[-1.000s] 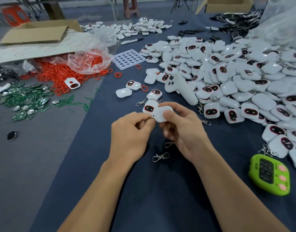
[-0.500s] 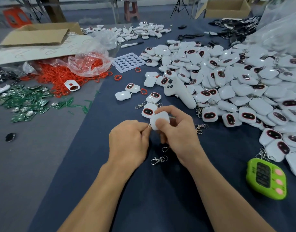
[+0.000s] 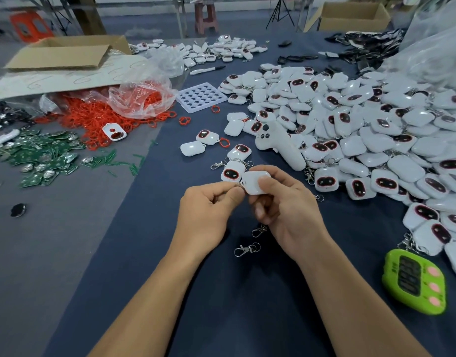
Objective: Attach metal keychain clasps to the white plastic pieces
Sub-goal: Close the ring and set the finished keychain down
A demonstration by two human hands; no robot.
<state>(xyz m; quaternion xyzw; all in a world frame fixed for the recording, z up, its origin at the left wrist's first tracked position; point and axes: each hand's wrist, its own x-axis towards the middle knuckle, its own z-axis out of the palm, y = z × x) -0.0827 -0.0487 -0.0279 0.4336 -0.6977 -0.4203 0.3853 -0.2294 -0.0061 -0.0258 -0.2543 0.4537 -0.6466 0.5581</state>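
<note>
The right hand [image 3: 286, 212] grips a white plastic piece [image 3: 255, 182] between thumb and curled fingers. The left hand [image 3: 206, 212] pinches a small metal ring [image 3: 238, 186] against its edge.

The head-worn camera looks forward and down along both forearms, close over the dark blue cloth-covered table [image 3: 247, 318]. Its centre falls where the left hand [image 3: 206, 212] pinches a small metal keychain clasp [image 3: 238, 186] at the edge of the white rounded plastic piece [image 3: 255, 182] gripped by the right hand [image 3: 291, 210]. The wide lens bends the edges, reaching the brown cardboard box [image 3: 62, 54] far left.
</note>
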